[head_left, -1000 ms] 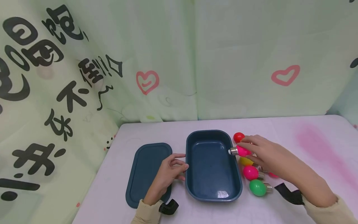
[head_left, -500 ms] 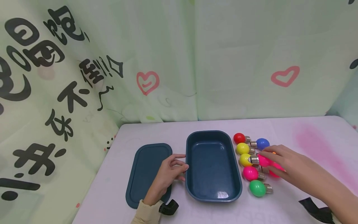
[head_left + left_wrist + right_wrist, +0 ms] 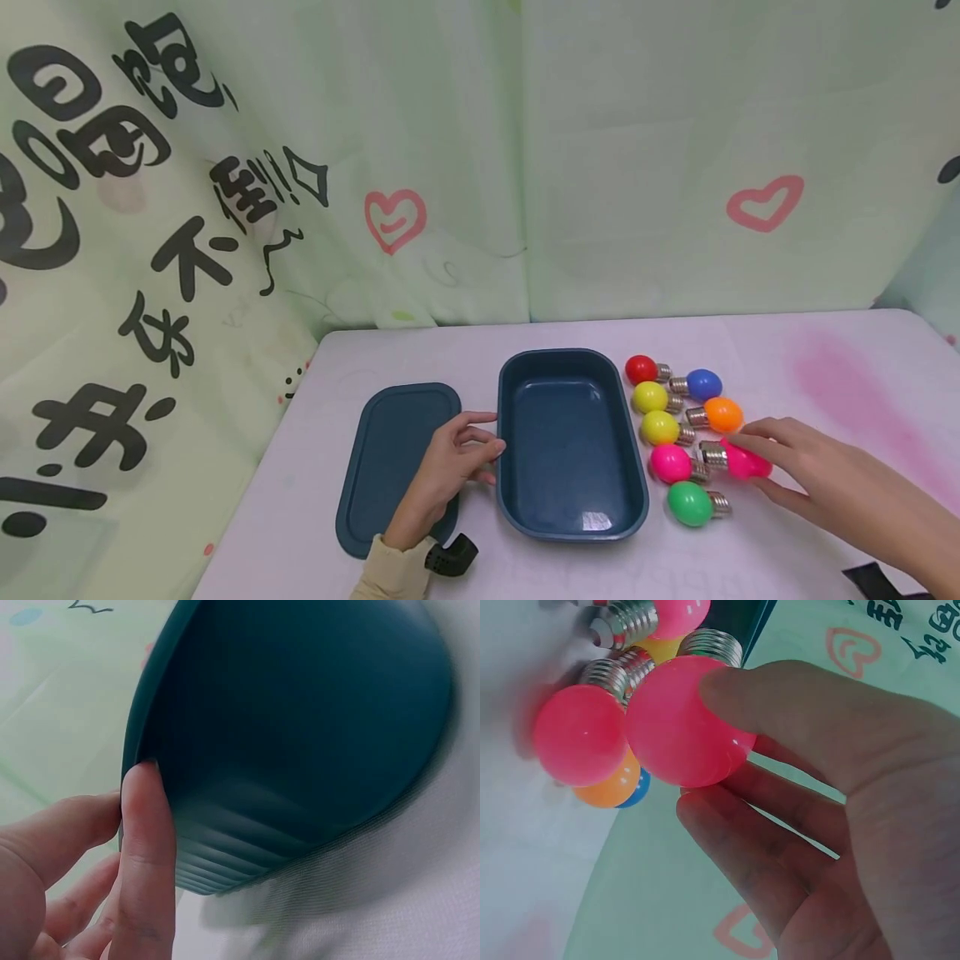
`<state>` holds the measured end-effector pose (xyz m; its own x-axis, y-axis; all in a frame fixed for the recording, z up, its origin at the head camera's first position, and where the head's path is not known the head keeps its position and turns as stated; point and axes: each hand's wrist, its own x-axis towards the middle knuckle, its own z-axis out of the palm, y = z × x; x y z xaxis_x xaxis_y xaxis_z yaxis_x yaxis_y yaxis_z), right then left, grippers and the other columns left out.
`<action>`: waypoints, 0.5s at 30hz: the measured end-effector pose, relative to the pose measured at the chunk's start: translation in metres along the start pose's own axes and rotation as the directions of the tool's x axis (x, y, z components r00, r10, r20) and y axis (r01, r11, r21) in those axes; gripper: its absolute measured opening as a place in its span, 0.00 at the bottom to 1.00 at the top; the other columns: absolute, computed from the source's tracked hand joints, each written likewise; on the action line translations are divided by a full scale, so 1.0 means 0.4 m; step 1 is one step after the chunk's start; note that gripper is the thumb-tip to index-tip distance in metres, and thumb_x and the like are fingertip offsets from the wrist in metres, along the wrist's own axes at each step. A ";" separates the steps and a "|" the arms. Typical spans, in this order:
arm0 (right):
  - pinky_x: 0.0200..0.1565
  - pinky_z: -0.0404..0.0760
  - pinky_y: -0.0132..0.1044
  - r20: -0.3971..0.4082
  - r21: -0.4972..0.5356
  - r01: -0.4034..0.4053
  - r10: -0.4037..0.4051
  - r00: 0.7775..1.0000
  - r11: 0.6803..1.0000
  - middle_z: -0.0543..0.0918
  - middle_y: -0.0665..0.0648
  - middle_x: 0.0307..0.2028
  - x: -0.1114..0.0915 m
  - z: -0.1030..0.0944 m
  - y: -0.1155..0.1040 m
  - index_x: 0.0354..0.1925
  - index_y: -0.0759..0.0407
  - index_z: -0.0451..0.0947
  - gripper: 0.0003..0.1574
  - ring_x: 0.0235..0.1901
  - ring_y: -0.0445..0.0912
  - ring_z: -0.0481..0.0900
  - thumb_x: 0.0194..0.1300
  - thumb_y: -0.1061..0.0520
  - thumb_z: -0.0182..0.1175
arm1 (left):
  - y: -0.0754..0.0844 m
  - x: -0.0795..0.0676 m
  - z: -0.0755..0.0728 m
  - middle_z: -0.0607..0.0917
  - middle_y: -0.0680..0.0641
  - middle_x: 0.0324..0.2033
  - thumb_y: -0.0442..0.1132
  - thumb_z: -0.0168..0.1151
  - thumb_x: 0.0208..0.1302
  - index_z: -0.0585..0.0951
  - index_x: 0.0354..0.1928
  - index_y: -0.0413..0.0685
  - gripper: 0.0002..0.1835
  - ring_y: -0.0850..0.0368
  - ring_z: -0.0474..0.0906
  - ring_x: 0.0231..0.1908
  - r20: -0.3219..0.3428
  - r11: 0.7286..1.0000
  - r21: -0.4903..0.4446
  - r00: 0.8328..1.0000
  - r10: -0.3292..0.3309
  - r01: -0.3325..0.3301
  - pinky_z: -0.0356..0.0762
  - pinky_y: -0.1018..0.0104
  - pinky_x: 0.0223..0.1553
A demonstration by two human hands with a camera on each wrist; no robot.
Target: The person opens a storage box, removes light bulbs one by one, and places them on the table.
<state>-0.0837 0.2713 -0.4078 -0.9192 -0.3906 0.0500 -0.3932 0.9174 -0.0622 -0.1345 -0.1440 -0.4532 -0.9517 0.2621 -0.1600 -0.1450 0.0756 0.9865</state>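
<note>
My right hand (image 3: 806,467) pinches a pink light bulb (image 3: 750,461) by its round end, thumb on one side and fingers on the other. The bulb's metal screw base points left toward the other bulbs. In the right wrist view a second pink bulb (image 3: 577,735) lies right beside the held one; the head view mostly hides it. My left hand (image 3: 450,467) grips the left rim of a dark blue rectangular container (image 3: 573,467). In the left wrist view the thumb reaches the rim and a finger (image 3: 148,855) lies against the outer wall.
A matching lid (image 3: 397,442) lies left of the container, partly under my left hand. Two rows of bulbs lie to its right: red (image 3: 641,369), blue (image 3: 705,384), orange (image 3: 723,414), green (image 3: 691,504), pink (image 3: 671,463) and yellow (image 3: 660,427). A printed curtain (image 3: 600,167) hangs behind the table.
My right hand has moved right and toward me with the pink bulb, from the container's right rim to the right row of bulbs. My left hand has stayed put.
</note>
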 end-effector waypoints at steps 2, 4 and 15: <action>0.35 0.88 0.45 0.018 0.001 -0.011 0.011 1.000 1.000 0.82 0.60 0.44 -0.004 0.006 0.005 0.46 0.56 0.85 0.33 0.42 0.55 0.82 0.39 0.52 0.82 | 0.001 0.000 -0.001 0.85 0.47 0.37 0.39 0.70 0.63 0.76 0.62 0.44 0.26 0.59 0.83 0.28 -0.003 1.000 0.005 1.000 0.002 -0.002 0.86 0.65 0.28; 0.34 0.88 0.45 0.022 0.003 -0.013 0.013 1.000 1.000 0.83 0.59 0.44 -0.008 0.011 0.009 0.46 0.55 0.85 0.32 0.42 0.55 0.82 0.38 0.51 0.82 | 0.002 0.001 -0.001 0.85 0.47 0.37 0.40 0.70 0.63 0.76 0.62 0.45 0.26 0.59 0.83 0.28 -0.005 1.000 0.011 1.000 0.004 -0.004 0.86 0.65 0.28; 0.35 0.87 0.47 0.116 -0.002 -0.047 0.047 0.992 0.999 0.83 0.61 0.43 -0.019 0.031 0.021 0.46 0.56 0.85 0.31 0.42 0.58 0.83 0.40 0.51 0.81 | 0.007 -0.009 0.002 0.85 0.45 0.38 0.39 0.69 0.64 0.75 0.63 0.42 0.27 0.60 0.83 0.28 -0.001 1.000 0.017 1.000 0.009 -0.009 0.86 0.67 0.29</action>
<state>-0.0804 0.2808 -0.4209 -0.9330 -0.3532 -0.0687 -0.3492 0.9349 -0.0627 -0.1313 -0.1438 -0.4499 -0.9532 0.2618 -0.1511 -0.1320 0.0895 0.9872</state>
